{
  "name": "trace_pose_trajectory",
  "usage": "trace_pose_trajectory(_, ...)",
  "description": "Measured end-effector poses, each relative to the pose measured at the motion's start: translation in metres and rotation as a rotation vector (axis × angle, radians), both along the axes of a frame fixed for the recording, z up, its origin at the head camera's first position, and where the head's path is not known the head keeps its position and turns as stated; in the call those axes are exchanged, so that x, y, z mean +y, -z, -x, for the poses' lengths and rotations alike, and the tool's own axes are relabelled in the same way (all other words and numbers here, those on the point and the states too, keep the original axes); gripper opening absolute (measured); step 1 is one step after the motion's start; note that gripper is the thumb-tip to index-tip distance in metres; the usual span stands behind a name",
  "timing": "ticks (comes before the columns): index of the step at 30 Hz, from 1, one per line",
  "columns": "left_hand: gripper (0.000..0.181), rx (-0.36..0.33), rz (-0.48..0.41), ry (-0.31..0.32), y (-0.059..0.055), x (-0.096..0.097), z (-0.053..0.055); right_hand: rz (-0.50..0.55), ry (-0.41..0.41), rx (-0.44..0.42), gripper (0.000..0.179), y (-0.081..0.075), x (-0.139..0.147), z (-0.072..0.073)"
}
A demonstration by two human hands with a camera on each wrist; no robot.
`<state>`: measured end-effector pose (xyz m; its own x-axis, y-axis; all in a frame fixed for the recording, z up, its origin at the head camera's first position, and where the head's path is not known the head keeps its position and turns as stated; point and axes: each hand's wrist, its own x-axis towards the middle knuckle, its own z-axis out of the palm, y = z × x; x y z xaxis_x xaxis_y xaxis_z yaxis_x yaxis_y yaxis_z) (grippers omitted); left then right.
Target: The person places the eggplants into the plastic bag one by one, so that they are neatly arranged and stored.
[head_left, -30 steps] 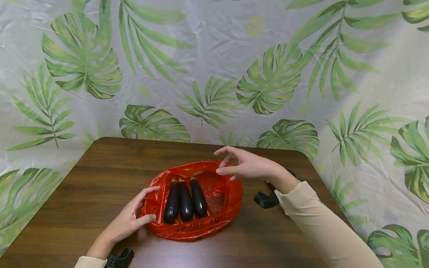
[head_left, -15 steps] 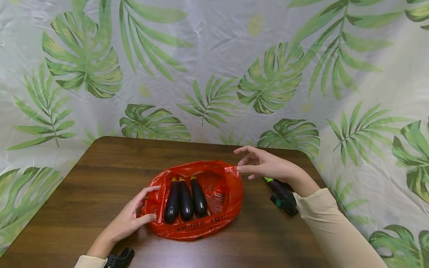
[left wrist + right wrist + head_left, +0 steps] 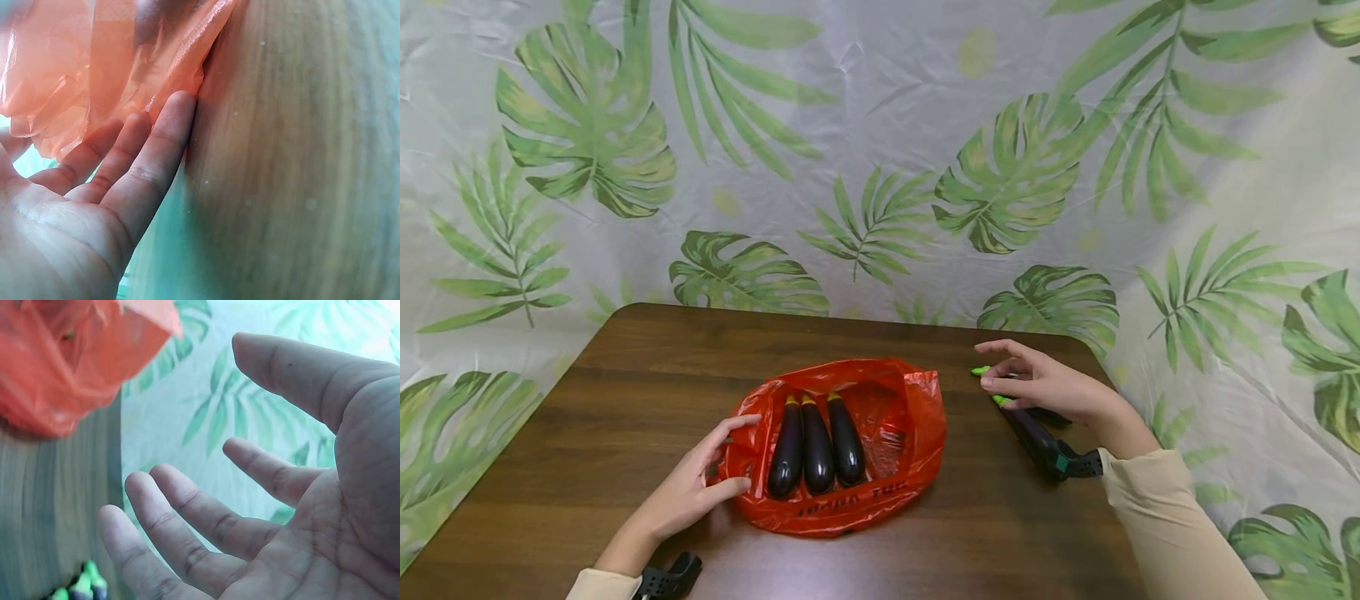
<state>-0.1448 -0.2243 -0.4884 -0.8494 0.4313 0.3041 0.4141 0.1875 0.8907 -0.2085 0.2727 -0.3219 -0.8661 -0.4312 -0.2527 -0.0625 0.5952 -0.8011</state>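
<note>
A red plastic bag [image 3: 927, 442] lies with its mouth spread wide. Three dark purple eggplants [image 3: 817, 454] with yellow tops rest side by side in its left half. My left hand [image 3: 681, 492] is at the bag's left edge, its fingers [image 3: 159, 140] extended against the plastic in the left wrist view. To the right of the bag, my right hand [image 3: 1056, 387] hovers with spread, bent fingers and holds nothing. Below it lie several eggplants [image 3: 1028, 433] with bright green tops, partly covered by the hand and wrist; their green stems [image 3: 90, 575] show in the right wrist view.
A brown wooden table [image 3: 647, 392] bears everything, its far edge close to a hanging leaf-print cloth [image 3: 880, 125]. Black straps sit on both wrists, the left strap [image 3: 670, 575] near the table's front.
My right hand has moved right, from above the bag's right rim to over the green-topped eggplants. The bag's right flap now stands outward. My left hand has stayed in place.
</note>
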Motion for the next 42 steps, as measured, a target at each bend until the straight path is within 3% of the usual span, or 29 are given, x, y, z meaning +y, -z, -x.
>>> trace_pose_trajectory(22, 0.067, -0.003, -0.009, 0.004, 0.001, 0.0, 0.0, -0.059, 0.138, -0.015, 0.072, 0.052, 0.078, 0.002)
trace_pose_trajectory(33, 0.066, -0.003, -0.002, -0.002, 0.0, 0.0, 0.0, -0.055, 0.157, -0.089, 0.076, 0.078, 0.109, 0.008)
trace_pose_trajectory(42, 0.066, 0.003, -0.004, -0.005, 0.001, -0.001, 0.0, -0.009, 0.179, -0.153, 0.077, 0.086, 0.118, 0.01)
